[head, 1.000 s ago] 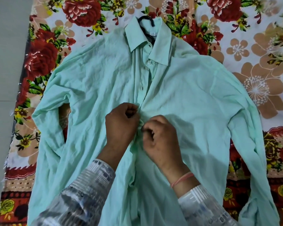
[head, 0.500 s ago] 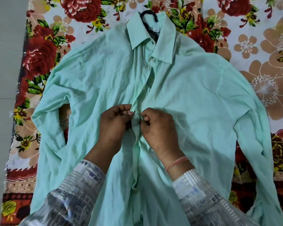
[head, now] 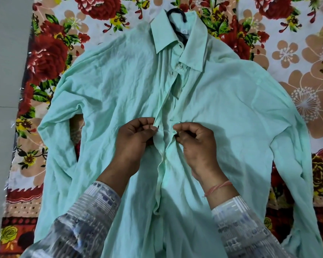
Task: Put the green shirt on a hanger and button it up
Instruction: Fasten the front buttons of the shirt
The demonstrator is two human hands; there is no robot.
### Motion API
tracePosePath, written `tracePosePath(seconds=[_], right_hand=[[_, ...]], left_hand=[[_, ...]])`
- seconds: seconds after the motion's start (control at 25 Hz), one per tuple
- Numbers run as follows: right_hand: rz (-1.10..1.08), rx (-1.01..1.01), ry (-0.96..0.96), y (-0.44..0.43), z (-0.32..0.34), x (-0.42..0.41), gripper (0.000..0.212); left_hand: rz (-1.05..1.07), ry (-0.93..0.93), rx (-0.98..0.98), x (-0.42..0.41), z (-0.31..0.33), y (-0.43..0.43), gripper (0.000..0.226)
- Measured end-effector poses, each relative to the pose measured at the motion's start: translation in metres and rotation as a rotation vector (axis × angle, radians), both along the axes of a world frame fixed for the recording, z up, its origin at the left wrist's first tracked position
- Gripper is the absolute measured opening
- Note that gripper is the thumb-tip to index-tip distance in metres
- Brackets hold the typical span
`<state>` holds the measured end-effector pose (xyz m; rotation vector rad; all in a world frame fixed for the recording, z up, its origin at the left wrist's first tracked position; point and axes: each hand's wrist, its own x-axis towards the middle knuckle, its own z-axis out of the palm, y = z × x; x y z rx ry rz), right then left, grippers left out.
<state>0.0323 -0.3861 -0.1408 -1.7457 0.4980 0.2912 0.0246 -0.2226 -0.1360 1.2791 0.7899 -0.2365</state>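
The pale green shirt [head: 222,101] lies front-up and spread flat on a flowered cloth, collar at the far end. A black hanger [head: 176,13] sits inside it; only its hook shows above the collar. One white button [head: 179,66] under the collar is fastened. Further down, the front edges gape a little. My left hand [head: 133,140] pinches the left front edge at mid-chest. My right hand [head: 198,144] pinches the right front edge just beside it. A narrow strip of fabric separates the two hands.
The flowered cloth [head: 306,58] with red and tan blooms covers the surface under the shirt. Grey floor [head: 6,71] runs along the left side. Both shirt sleeves hang down along the left and right edges.
Both hands have slid up the shirt front and drawn slightly apart. The view has shifted, so the shirt sits a little lower in the frame.
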Motion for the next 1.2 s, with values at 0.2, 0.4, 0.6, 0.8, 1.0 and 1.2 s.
tracePosePath(seconds=[0.2,0.4,0.6,0.8,1.0,1.2], right_hand=[[0.002,0.015,-0.039,0.005,0.003,-0.001,0.012],[0.080,-0.075,-0.059,0.009,-0.001,-0.003,0.020],[0.043,-0.079,-0.073,0.006,0.000,0.001,0.010],[-0.046,0.019,0.030,0.008,0.009,0.006,0.012],[0.078,-0.033,0.038,0.004,0.012,0.012,0.015],[0.201,-0.037,0.015,-0.001,0.014,0.011,0.021]], left_hand=[[-0.042,-0.006,0.010,0.000,0.001,-0.004,0.020],[-0.076,-0.018,0.054,0.000,0.004,-0.010,0.019],[-0.094,-0.042,0.097,-0.002,0.000,-0.010,0.019],[-0.079,-0.077,0.074,-0.006,0.004,-0.014,0.011],[-0.068,-0.029,0.034,-0.001,-0.002,-0.010,0.017],[-0.075,-0.021,0.089,-0.001,0.003,-0.017,0.025]])
